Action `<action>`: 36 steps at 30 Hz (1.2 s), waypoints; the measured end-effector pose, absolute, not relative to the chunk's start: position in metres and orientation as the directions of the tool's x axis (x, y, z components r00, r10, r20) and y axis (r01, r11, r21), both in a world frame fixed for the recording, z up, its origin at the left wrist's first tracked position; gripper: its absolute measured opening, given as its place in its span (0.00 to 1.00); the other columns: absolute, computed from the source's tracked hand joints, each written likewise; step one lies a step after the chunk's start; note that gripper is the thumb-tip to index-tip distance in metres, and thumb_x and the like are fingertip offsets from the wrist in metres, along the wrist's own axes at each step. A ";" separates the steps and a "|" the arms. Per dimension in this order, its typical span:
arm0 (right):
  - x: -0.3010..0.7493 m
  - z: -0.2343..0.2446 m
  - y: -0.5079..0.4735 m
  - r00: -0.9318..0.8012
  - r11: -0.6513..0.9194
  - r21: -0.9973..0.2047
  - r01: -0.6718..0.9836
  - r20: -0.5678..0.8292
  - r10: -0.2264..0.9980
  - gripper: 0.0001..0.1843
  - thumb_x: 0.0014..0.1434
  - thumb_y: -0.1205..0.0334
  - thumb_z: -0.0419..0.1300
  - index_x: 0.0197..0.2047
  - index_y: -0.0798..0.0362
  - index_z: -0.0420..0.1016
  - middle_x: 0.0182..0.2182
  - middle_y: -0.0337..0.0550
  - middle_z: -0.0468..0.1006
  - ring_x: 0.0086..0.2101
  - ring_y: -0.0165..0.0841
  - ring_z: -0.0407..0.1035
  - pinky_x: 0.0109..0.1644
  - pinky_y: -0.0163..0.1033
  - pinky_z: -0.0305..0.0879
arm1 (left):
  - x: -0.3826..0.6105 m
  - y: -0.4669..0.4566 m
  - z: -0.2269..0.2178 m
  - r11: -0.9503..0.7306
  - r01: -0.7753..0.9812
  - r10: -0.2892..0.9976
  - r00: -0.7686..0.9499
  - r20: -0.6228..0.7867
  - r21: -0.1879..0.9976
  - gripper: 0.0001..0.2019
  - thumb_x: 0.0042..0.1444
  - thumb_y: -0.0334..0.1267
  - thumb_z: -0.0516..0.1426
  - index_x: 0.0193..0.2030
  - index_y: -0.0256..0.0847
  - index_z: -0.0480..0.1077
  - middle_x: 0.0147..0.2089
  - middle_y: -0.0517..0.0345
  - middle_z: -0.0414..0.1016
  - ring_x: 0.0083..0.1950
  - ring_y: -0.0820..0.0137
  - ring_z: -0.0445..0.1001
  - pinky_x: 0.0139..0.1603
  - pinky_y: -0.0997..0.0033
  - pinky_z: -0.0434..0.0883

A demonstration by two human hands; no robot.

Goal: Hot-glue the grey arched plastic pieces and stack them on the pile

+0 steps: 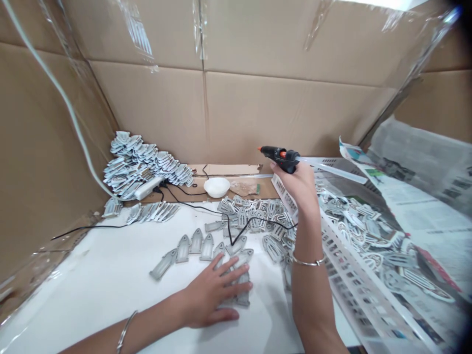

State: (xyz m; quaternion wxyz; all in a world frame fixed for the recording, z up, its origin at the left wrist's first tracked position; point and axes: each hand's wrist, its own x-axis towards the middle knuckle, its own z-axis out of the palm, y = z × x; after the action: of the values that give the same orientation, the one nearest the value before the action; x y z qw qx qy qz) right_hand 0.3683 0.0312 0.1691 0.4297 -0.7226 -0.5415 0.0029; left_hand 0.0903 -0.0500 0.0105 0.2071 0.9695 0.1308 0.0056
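My right hand is wrapped round a black hot glue gun with an orange tip pointing left. A long translucent glue stick sticks out of its back end. My left hand lies with fingers spread on several grey boat-shaped pieces, partly hiding them. More such pieces, among them a grey piece, stand in a curved row to the left of my fingers. Behind the row is a loose heap of grey pieces, with the gun's black cord running over it.
A white perforated basket holding many pieces stands at right, with newspaper in it. Stacked pieces rise at back left beside a white power strip. A white bowl sits by the cardboard wall.
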 end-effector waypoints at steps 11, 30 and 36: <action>0.369 0.182 0.009 0.408 0.159 -0.647 0.745 0.632 0.659 0.17 0.56 0.48 0.59 0.39 0.53 0.79 0.32 0.42 0.77 0.35 0.36 0.70 0.41 0.43 0.68 | 0.163 -0.064 0.005 -0.962 0.049 0.093 0.984 0.155 0.268 0.36 0.66 0.57 0.46 0.75 0.41 0.46 0.76 0.46 0.46 0.77 0.55 0.44 0.75 0.45 0.42; 0.361 0.178 0.016 0.377 0.155 -0.645 0.749 0.605 0.701 0.16 0.55 0.49 0.61 0.38 0.52 0.80 0.29 0.40 0.76 0.32 0.35 0.70 0.40 0.42 0.67 | 0.085 -0.067 0.016 -0.863 0.171 0.194 0.981 -0.001 0.476 0.40 0.65 0.57 0.49 0.76 0.42 0.37 0.76 0.46 0.44 0.76 0.56 0.47 0.75 0.53 0.45; 0.357 0.176 0.020 0.364 0.118 -0.648 0.752 0.558 0.746 0.20 0.55 0.46 0.61 0.41 0.53 0.80 0.36 0.45 0.80 0.37 0.39 0.72 0.43 0.43 0.66 | 0.076 -0.067 0.016 -0.875 0.182 0.210 0.978 0.013 0.450 0.40 0.65 0.58 0.50 0.76 0.43 0.38 0.76 0.47 0.45 0.76 0.55 0.47 0.75 0.52 0.46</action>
State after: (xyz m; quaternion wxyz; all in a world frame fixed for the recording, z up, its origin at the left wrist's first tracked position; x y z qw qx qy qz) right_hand 0.3572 0.0196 0.1756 0.4909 -0.6641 -0.5639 -0.0035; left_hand 0.0758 -0.0671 0.0163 0.2291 0.9676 0.1012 0.0306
